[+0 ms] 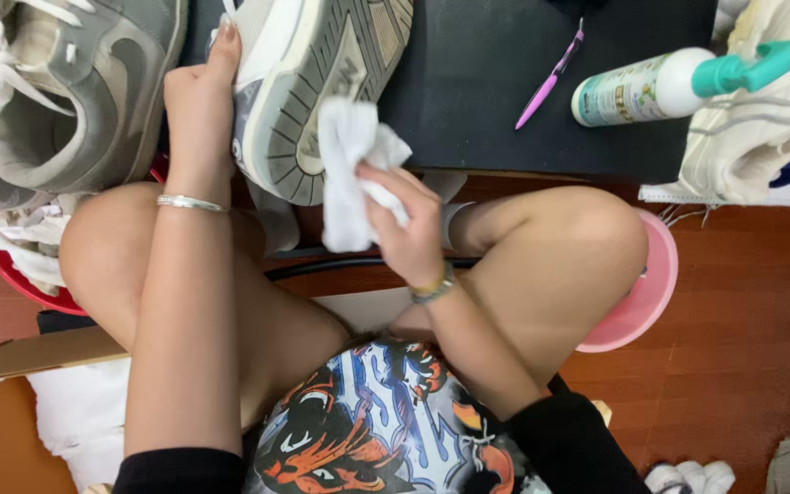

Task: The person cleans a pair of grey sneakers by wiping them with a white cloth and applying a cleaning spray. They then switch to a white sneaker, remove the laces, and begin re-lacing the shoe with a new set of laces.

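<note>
Only real package here is the white plastic spray bottle with a teal trigger nozzle (678, 84), lying on its side on the black tabletop (486, 82) at the upper right. Its wraparound label (622, 95) is white with green and teal print. No signs or screens anywhere.

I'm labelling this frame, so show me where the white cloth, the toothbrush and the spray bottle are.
white cloth (347, 174): head view, on its crumpled middle, held in the right hand.
toothbrush (549, 80): head view, on the pink handle.
spray bottle (637, 90): head view, on its white body.
</note>
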